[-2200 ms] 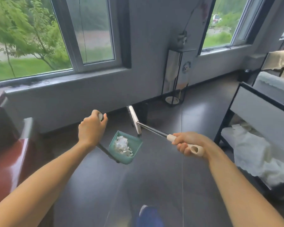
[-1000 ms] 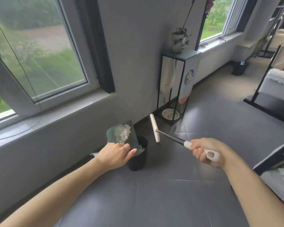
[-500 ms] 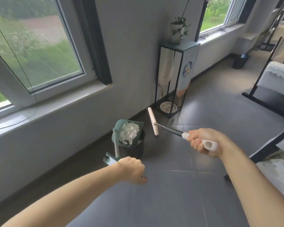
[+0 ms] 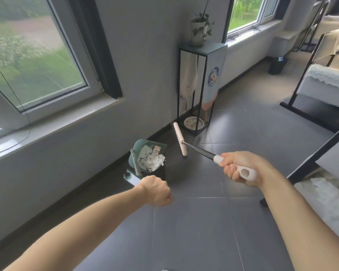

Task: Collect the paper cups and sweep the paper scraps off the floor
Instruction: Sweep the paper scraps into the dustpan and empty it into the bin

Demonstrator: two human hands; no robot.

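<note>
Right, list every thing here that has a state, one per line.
Dustpan: tipped up over the bin, paper scraps inside.
Paper scraps: heaped in the dustpan.
Black bin: upright by the wall.
Broom: head lifted near the bin.
Left hand: gripping the dustpan handle.
Right hand: gripping the broom handle.

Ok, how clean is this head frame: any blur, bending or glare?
Head view: daylight from both windows, soft shadows; a pale sheen on the floor tiles; the left window looks smeared and its frame bows from the wide lens; the dustpan, paper scraps, broom and both hands stay fairly sharp.
</note>
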